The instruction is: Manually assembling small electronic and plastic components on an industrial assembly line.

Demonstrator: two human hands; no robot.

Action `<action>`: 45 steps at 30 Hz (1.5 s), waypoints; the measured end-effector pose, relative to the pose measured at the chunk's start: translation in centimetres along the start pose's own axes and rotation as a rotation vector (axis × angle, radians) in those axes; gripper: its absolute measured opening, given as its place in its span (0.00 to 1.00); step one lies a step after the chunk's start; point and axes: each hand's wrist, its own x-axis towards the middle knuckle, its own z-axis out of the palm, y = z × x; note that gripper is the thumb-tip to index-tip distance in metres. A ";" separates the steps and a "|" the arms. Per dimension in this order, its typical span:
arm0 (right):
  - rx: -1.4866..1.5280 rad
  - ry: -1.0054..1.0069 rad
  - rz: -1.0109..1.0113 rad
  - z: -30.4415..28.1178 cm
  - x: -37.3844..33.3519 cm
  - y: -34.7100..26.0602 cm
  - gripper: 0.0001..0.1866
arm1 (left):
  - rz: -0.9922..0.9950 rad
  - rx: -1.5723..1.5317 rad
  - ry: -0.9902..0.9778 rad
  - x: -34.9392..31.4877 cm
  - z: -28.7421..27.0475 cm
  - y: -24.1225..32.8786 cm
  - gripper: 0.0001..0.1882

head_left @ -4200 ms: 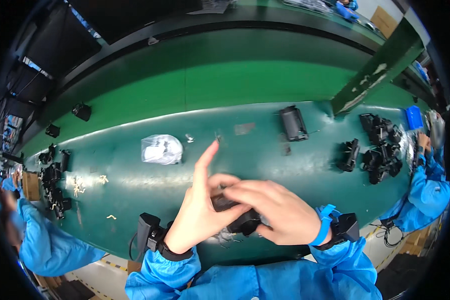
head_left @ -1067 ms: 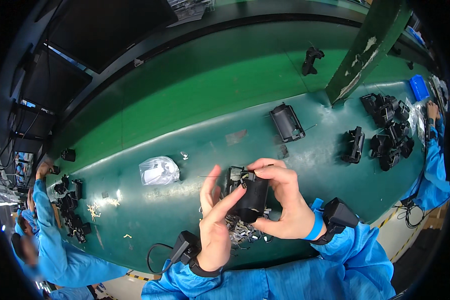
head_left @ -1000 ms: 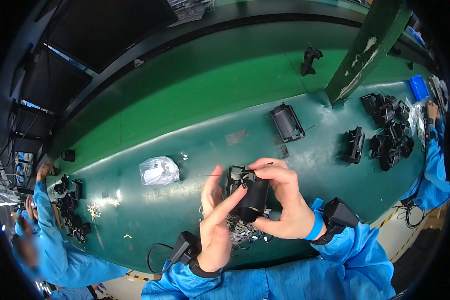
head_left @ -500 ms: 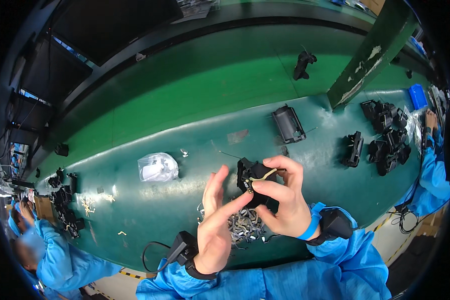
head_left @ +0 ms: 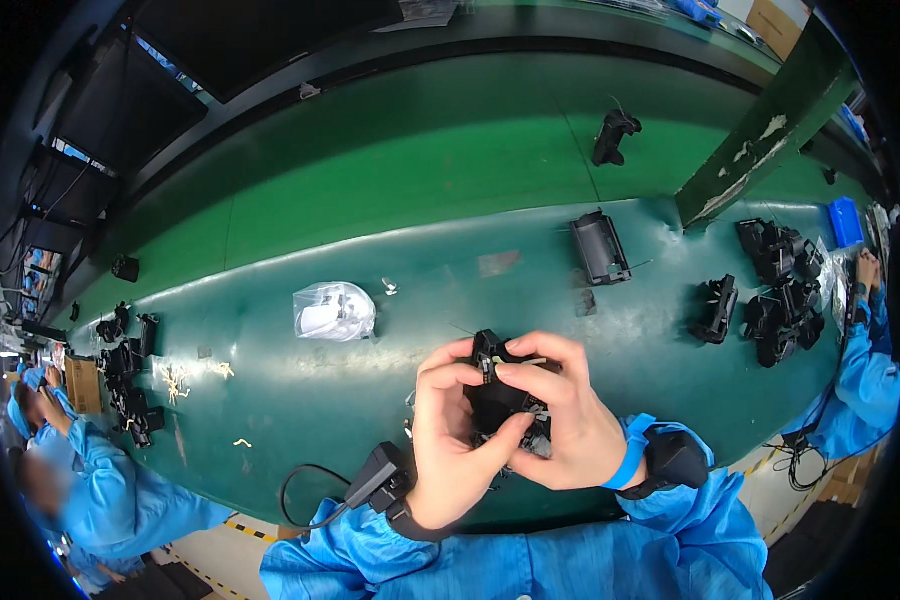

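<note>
Both of my hands hold one small black plastic part (head_left: 497, 388) above the near edge of the green table (head_left: 390, 210). My left hand (head_left: 450, 450) cups it from the left, thumb and fingers wrapped around it. My right hand (head_left: 560, 420) grips it from the right and pinches a thin pale strip at its top between thumb and forefinger. Blue sleeves and a black wrist device with a cable (head_left: 375, 480) show on my forearms. The part's underside is hidden by my fingers.
A clear plastic bag (head_left: 334, 311) lies left of my hands. A black frame part (head_left: 600, 247) and more black parts (head_left: 780, 290) lie to the right, another (head_left: 615, 135) farther back. A green post (head_left: 770, 130) stands at right. People in blue work at both ends.
The black part has come lower and nearer to me, both hands closing tighter around it. My right fingers now pinch the pale strip at its top.
</note>
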 end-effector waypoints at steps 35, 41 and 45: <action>0.137 0.107 0.146 -2.6 0.3 0.3 0.21 | 0.005 0.216 -0.246 1.3 -1.6 1.1 0.26; 0.309 0.105 0.189 -2.1 0.2 0.6 0.18 | -0.021 0.102 -0.221 1.3 -1.9 1.2 0.18; 0.315 0.052 0.180 -1.8 -0.1 0.6 0.17 | -0.142 -0.011 -0.172 1.2 -2.6 1.0 0.04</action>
